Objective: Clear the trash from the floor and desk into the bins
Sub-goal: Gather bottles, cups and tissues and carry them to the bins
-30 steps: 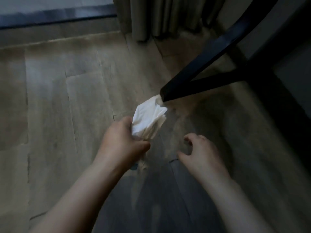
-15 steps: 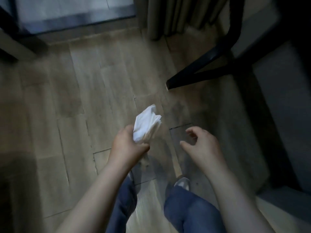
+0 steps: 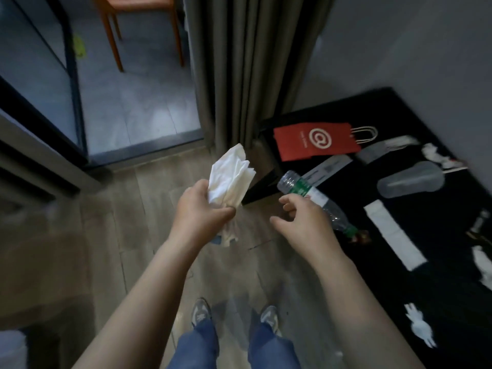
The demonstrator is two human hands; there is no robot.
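1. Head view, looking down past two bare forearms at a wooden floor [image 3: 119, 235]. Jeans and grey shoes [image 3: 201, 312] show at the bottom edge.
2. The left hand [image 3: 198, 211] is clenched around a crumpled white tissue [image 3: 229, 174]. Most of the tissue sticks up above the fist, and a smaller tail hangs below it. It is held in the air over the floor.
3. The right hand [image 3: 300, 222] holds nothing. Its fingers are loosely curled and spread apart, thumb pointing left. It hovers at the near edge of a black surface [image 3: 439, 302].
4. A clear plastic bottle [image 3: 308, 195] with a green label lies on its side just behind that hand. Whether the fingers touch it cannot be told.
5. More litter lies scattered on the black surface:
   - a flat red paper bag [image 3: 315, 141] with a white logo
   - a clear plastic cup [image 3: 410, 179] on its side
   - a long white paper strip [image 3: 394, 233]
   - several crumpled tissue scraps [image 3: 420, 326] along the right side
6. A grey curtain [image 3: 247, 62] hangs at top centre. To its left, beyond a dark door frame, stands an orange chair [image 3: 138, 12] on pale tiles.
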